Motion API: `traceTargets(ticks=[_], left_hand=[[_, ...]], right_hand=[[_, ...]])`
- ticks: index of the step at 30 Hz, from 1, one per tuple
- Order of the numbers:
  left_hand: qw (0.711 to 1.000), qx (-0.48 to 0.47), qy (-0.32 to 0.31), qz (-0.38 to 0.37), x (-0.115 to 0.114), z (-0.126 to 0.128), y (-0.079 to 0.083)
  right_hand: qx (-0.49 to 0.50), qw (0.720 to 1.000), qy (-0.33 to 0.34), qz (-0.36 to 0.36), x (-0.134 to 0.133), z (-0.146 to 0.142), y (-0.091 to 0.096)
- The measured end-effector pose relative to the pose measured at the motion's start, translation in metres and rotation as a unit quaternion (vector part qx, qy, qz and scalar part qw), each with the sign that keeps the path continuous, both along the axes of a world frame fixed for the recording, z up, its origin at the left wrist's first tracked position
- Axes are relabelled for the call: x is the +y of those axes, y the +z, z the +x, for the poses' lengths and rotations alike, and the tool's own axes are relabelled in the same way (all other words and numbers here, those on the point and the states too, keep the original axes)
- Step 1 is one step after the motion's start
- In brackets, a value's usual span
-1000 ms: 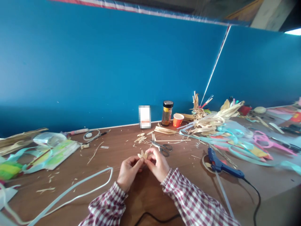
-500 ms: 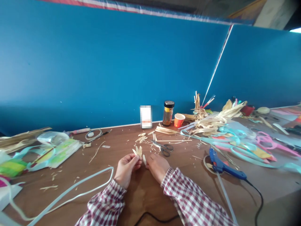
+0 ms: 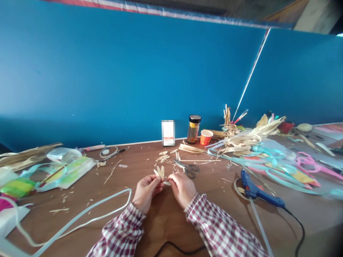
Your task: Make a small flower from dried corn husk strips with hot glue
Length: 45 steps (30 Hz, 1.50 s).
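My left hand [image 3: 148, 189] pinches a small flower of pale, dried-husk petals [image 3: 160, 172] between thumb and forefinger, its petals fanning upward. Close beside it, my right hand [image 3: 182, 186] is closed, thumb against forefinger. A single pale petal piece [image 3: 167, 183] shows at those right fingertips, held near the base of the flower; whether the two touch I cannot tell. Just beyond the right hand lie dark-handled scissors [image 3: 190, 170] on the brown table [image 3: 171, 221]. Husk scraps [image 3: 163, 156] are scattered behind the flower.
A blue glue gun [image 3: 258, 191] with a black cord lies at right. Farther back stand a lidded jar [image 3: 193, 130] and an orange paper cup [image 3: 206, 137]. Dried husks [image 3: 249, 137], turquoise ribbon [image 3: 284, 182] and pink scissors [image 3: 311, 164] crowd the right; a white cable [image 3: 88, 224] loops at left.
My right hand has turned and its fingertips have risen into a pinch; the petal piece now lies flatter, nearer the flower. The left hand keeps its hold. The view has shifted slightly.
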State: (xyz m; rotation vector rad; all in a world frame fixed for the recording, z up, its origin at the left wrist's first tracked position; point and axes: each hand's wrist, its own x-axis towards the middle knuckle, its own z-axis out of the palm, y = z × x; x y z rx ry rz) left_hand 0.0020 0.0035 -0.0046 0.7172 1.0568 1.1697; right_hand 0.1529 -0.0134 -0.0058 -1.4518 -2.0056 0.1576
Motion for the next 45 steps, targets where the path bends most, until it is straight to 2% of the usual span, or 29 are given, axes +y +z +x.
traceTargets(ticks=[4, 8, 11, 14, 18, 26, 30, 34, 37, 40, 43, 45], left_hand=[[1.000, -0.001, -0.003, 0.000, -0.001, 0.000, 0.001], [1.000, 0.001, 0.017, 0.001, 0.002, -0.002, -0.002], [0.999, 0.001, 0.035, 0.015, 0.005, -0.005, -0.004], [0.997, -0.007, 0.068, 0.030, 0.007, -0.007, -0.003], [0.992, -0.014, 0.121, 0.036, 0.008, -0.007, 0.001], [0.994, -0.016, 0.101, 0.038, 0.007, -0.007, -0.001], [0.995, -0.018, 0.090, 0.042, 0.006, -0.007, -0.001], [0.993, -0.019, 0.106, 0.042, 0.007, -0.008, -0.001], [0.992, -0.019, 0.120, 0.039, 0.007, -0.008, -0.001], [0.992, -0.023, 0.120, 0.038, 0.007, -0.008, 0.000], [0.992, -0.033, 0.114, 0.035, 0.007, -0.008, 0.002], [0.992, -0.039, 0.111, 0.034, 0.006, -0.008, 0.002]], right_hand=[[0.001, 1.000, -0.003, -0.008, -0.001, 0.002, 0.000], [-0.061, 0.996, 0.065, -0.030, 0.002, 0.005, -0.003], [-0.109, 0.989, 0.086, -0.048, 0.004, 0.004, -0.004], [-0.124, 0.987, 0.084, -0.060, 0.003, 0.003, -0.001], [-0.081, 0.994, 0.046, -0.062, 0.001, 0.004, 0.003], [-0.115, 0.988, 0.067, -0.077, 0.005, 0.014, 0.000], [-0.167, 0.978, 0.082, -0.090, 0.007, 0.010, -0.001], [-0.198, 0.973, 0.090, -0.076, 0.005, 0.005, -0.001], [-0.135, 0.987, 0.068, -0.061, 0.003, 0.004, 0.000], [-0.001, 1.000, -0.008, -0.024, 0.004, 0.008, 0.004], [0.158, 0.984, -0.070, 0.032, 0.009, 0.016, 0.007], [0.247, 0.965, -0.083, 0.019, 0.014, 0.021, 0.006]])
